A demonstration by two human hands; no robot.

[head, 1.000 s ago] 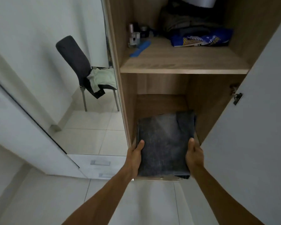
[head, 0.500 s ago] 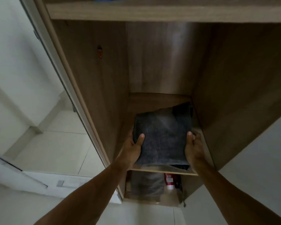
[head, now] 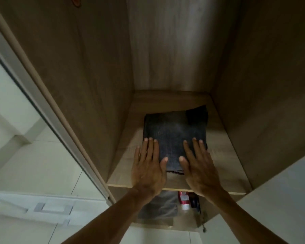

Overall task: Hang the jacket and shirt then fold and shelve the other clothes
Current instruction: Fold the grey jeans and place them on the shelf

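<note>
A pale tiled floor (head: 48, 166) fills the left of the view, crossed by the white edge of a wardrobe door (head: 33, 97) and, lower down, a white drawer front (head: 49, 208) with a recessed handle. To the right of that door edge stands the open wooden wardrobe (head: 99, 71), its side panels and back in brown wood grain. Inside, a wooden shelf (head: 224, 159) runs across the compartment.

On the shelf lies a folded dark grey denim garment (head: 176, 134), set flat, roughly in the middle, with bare wood showing around it on the left, right and behind. Its front edge sits a little back from the shelf's front lip.

The left hand (head: 148, 169) lies spread out, palm down, fingers straight, on the garment's left front corner, part of it over the bare shelf; it grips nothing. The right hand (head: 197, 168) is likewise flat and fully spread, pressing on the garment's right front part, nothing held.

Below the shelf, in the lower compartment, a grey folded cloth (head: 160, 206) lies to the left and a red and white can (head: 183, 199) stands just beside it, with a dark object further right that is too dim to make out.
</note>
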